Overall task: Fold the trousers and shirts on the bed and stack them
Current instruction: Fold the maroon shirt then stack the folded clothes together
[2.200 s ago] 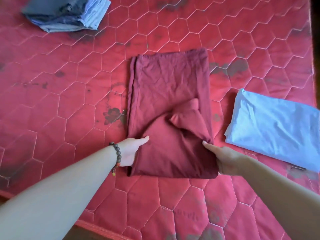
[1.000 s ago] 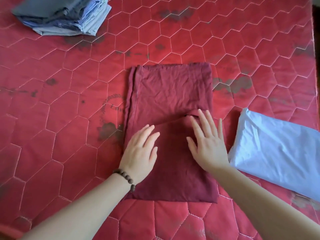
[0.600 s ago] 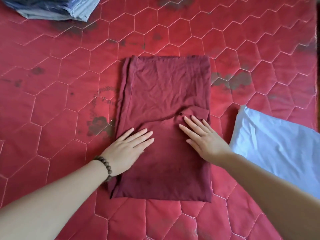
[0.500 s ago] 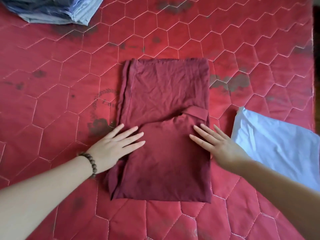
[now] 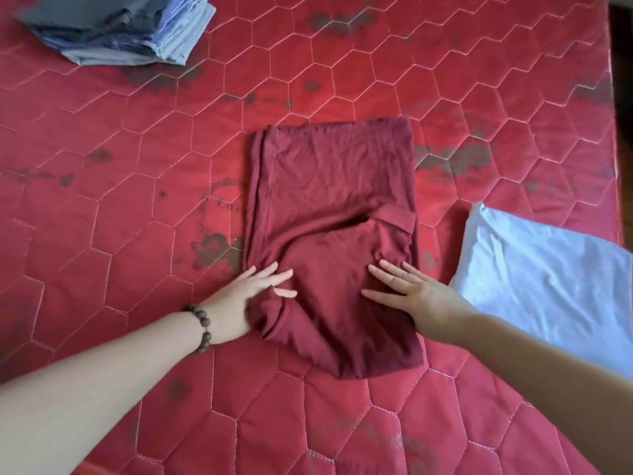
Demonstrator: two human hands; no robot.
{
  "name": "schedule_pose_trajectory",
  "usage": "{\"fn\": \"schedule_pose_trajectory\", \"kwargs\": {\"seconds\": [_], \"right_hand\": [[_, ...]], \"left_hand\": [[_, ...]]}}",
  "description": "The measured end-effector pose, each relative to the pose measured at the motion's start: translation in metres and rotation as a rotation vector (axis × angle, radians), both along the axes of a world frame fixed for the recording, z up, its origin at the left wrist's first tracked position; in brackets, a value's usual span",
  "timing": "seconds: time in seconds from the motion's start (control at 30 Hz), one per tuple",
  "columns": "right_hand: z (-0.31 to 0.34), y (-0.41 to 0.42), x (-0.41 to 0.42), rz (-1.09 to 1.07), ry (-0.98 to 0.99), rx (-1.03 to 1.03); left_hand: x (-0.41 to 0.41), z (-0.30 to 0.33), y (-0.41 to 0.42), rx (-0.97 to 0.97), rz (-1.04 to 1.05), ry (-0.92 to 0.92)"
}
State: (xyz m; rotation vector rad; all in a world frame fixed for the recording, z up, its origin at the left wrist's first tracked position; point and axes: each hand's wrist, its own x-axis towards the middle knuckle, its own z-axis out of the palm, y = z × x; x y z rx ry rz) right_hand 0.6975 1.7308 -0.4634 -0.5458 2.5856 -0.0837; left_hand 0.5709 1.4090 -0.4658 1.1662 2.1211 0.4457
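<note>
Red quilted mattress [image 5: 102, 214] with hexagon stitching. At centre, folded dark red cotton shirt [image 5: 335, 207]. At 3 o'clock, folded light blue garment [image 5: 548, 279]; at 11 o'clock, stack of blue-grey folded clothes [image 5: 116, 29]. Right hand [image 5: 416, 296] flat on shirt, fingers straight. Left hand [image 5: 246, 299], fingers extended, thumb tucked under bunched shirt edge.

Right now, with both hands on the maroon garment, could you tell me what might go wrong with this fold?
1. The left hand has bunched cloth at the maroon garment's near-left edge; folding now would likely trap that lump.
2. The cuff sticks up near the right edge and may spoil a flat fold.
3. The right hand lies close to the light blue garment; a sweep could disturb it.
</note>
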Motion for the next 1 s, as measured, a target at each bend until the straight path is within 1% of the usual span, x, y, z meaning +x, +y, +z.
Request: {"fn": "schedule_pose_trajectory", "kwargs": {"seconds": [0.07,0.1,0.17,0.2,0.23,0.27,0.3,0.33,0.37,0.4,0.43,0.47,0.53,0.6,0.67,0.73,0.8,0.83,0.9,0.97,1.0], "right_hand": [[0.015,-0.004,0.004,-0.068,-0.216,-0.128],[0.025,-0.006,0.006,-0.151,-0.324,-0.246],[0.050,-0.008,0.009,-0.416,-0.476,-0.493],[0.063,-0.006,0.009,-0.528,-0.517,-0.581],[0.071,-0.001,0.008,-0.632,-0.528,-0.641],[0.076,0.005,0.003,-0.724,-0.537,-0.703],[0.079,0.010,-0.004,-0.809,-0.524,-0.808],[0.077,0.015,-0.013,-0.946,-0.500,-0.932],[0.069,0.018,-0.022,-1.137,-0.490,-1.054],[0.059,0.018,-0.032,-1.340,-0.471,-1.127],[0.046,0.017,-0.041,-1.507,-0.431,-1.113],[0.031,0.015,-0.047,-1.599,-0.373,-0.991],[0.009,0.010,-0.049,-1.679,-0.275,-0.799],[-0.002,0.005,-0.046,-1.677,-0.212,-0.759],[-0.005,0.003,-0.045,-1.584,-0.102,-0.699],[-0.003,0.005,-0.043,-1.531,0.084,-0.704],[0.000,0.005,-0.040,-1.526,0.227,-0.747],[-0.003,0.006,-0.038,-1.540,0.234,-0.754],[-0.006,0.009,-0.037,-1.612,0.116,-0.680],[-0.009,0.015,-0.042,-1.717,-0.013,-0.635],[-0.007,0.019,-0.048,-1.734,-0.026,-0.629]], "left_hand": [[0.007,0.009,-0.003,-0.017,0.169,-0.181],[0.009,0.014,-0.007,-0.020,0.268,-0.285],[0.014,0.022,-0.015,-0.007,0.471,-0.450],[0.013,0.027,-0.016,0.021,0.607,-0.526],[0.011,0.030,-0.015,0.095,0.768,-0.624],[0.007,0.034,-0.011,0.201,0.950,-0.752],[0.001,0.036,-0.005,0.309,1.095,-0.900],[-0.006,0.037,0.003,0.413,1.181,-1.032],[-0.014,0.035,0.010,0.456,1.218,-1.066],[-0.021,0.033,0.018,0.448,1.256,-1.032],[-0.027,0.028,0.027,0.413,1.303,-0.942],[-0.030,0.022,0.035,0.373,1.350,-0.869],[-0.031,0.008,0.052,0.327,1.369,-0.811],[-0.031,-0.005,0.062,0.317,1.370,-0.812],[-0.037,-0.011,0.063,0.297,1.412,-0.797],[-0.045,-0.016,0.058,0.254,1.443,-0.788],[-0.046,-0.021,0.054,0.280,1.476,-0.841],[-0.046,-0.023,0.052,0.286,1.472,-0.864],[-0.044,-0.025,0.054,0.283,1.437,-0.881],[-0.050,-0.027,0.059,0.311,1.444,-0.852],[-0.056,-0.025,0.062,0.323,1.462,-0.828]]}}
